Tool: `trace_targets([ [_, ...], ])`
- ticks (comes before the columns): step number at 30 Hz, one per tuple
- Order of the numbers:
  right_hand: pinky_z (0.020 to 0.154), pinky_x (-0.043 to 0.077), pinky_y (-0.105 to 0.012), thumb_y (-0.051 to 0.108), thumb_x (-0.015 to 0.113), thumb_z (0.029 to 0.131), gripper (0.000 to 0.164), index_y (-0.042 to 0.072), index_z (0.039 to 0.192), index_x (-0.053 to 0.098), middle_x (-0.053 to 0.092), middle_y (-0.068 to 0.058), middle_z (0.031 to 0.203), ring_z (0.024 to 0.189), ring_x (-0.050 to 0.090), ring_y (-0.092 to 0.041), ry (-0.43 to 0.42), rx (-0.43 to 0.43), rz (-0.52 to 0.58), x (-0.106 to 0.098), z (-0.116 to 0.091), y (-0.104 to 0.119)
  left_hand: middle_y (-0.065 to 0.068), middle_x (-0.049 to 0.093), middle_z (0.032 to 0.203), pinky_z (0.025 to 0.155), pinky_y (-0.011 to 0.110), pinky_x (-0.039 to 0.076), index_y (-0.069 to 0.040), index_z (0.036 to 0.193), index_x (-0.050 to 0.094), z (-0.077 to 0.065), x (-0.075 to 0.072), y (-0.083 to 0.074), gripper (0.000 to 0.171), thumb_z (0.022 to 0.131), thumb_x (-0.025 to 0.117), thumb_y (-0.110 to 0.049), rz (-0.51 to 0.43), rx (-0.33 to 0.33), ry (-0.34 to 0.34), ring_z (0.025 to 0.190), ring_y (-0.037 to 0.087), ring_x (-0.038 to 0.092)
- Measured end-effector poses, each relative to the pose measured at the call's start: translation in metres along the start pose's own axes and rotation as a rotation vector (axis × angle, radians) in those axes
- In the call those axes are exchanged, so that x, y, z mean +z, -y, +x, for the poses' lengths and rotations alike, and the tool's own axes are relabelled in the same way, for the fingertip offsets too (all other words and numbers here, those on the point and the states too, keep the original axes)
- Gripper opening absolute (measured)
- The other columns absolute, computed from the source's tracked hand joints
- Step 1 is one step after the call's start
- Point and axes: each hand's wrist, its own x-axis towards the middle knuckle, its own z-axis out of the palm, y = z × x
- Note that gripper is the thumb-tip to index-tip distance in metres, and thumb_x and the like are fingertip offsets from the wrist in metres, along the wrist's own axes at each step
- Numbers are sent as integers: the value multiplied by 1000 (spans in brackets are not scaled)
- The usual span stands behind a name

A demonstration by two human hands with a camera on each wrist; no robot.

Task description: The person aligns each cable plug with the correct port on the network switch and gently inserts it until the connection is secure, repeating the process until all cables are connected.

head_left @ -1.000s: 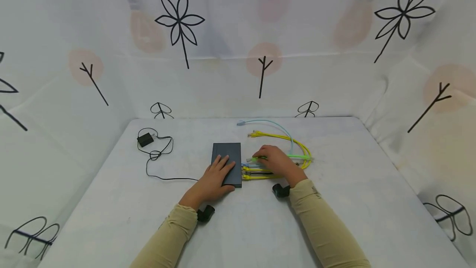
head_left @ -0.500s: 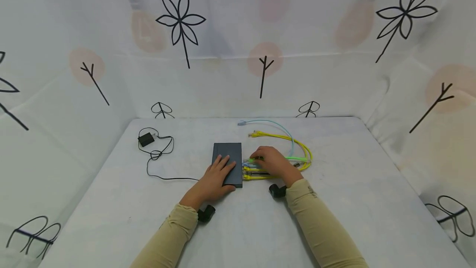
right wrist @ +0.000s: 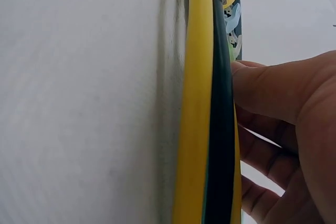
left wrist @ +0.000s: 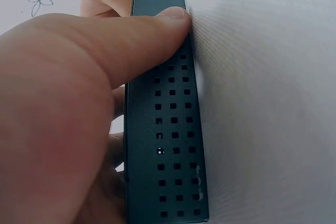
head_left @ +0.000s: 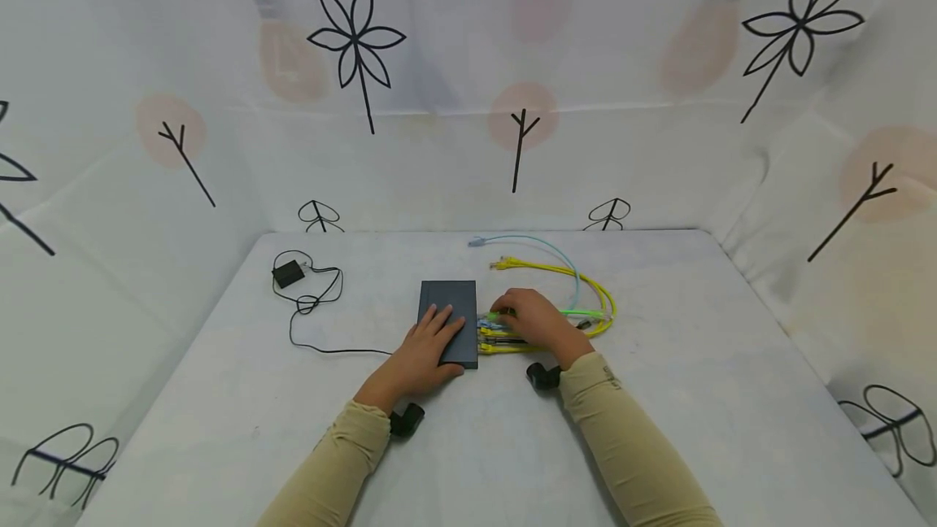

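Note:
A dark grey network switch (head_left: 448, 295) lies mid-table, its port side facing right. My left hand (head_left: 419, 358) rests on it, fingers straight and spread over the top; in the left wrist view the thumb (left wrist: 163, 27) lies across the perforated side. My right hand (head_left: 538, 320) pinches a green network cable (head_left: 586, 313) near its plug end, right at the ports and mostly hidden by the fingers. Yellow and black cables (head_left: 505, 350) run from the ports beneath that hand. A yellow cable (right wrist: 195, 98) and a black cable (right wrist: 223, 98) pass beside the thumb in the right wrist view.
Behind the right hand lie a loose light-blue cable (head_left: 545, 242) and yellow cable ends (head_left: 505, 264), the yellow ones looping round to the right. At left a black power adapter (head_left: 288, 274) sits with its tangled cord (head_left: 315, 299) leading to the switch. Patterned white cloth (head_left: 454, 161) surrounds the table.
With the green cable, my right hand has shifted slightly left and its plug end has come from a short distance away up to the ports. The left hand stays in place on the switch.

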Motion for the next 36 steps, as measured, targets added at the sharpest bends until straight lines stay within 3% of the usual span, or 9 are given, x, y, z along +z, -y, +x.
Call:
trace_targets([
  [19, 83, 51, -37, 14, 63, 95, 20, 12, 113, 71, 68, -2, 101, 91, 63, -17, -10, 22, 19, 1, -2, 7, 7, 14, 164, 115, 60, 22, -21, 154, 29, 0, -1, -1, 77, 91, 64, -46, -2, -4, -3, 152, 34, 5],
  [36, 88, 52, -38, 12, 58, 97, 22, 12, 116, 70, 68, -3, 108, 100, 64, -19, -1, 9, 69, 5, 0, 6, 8, 15, 163, 115, 60, 23, -19, 155, 28, -2, -1, -1, 76, 92, 63, -45, -4, 11, -11, 151, 35, 6],
])
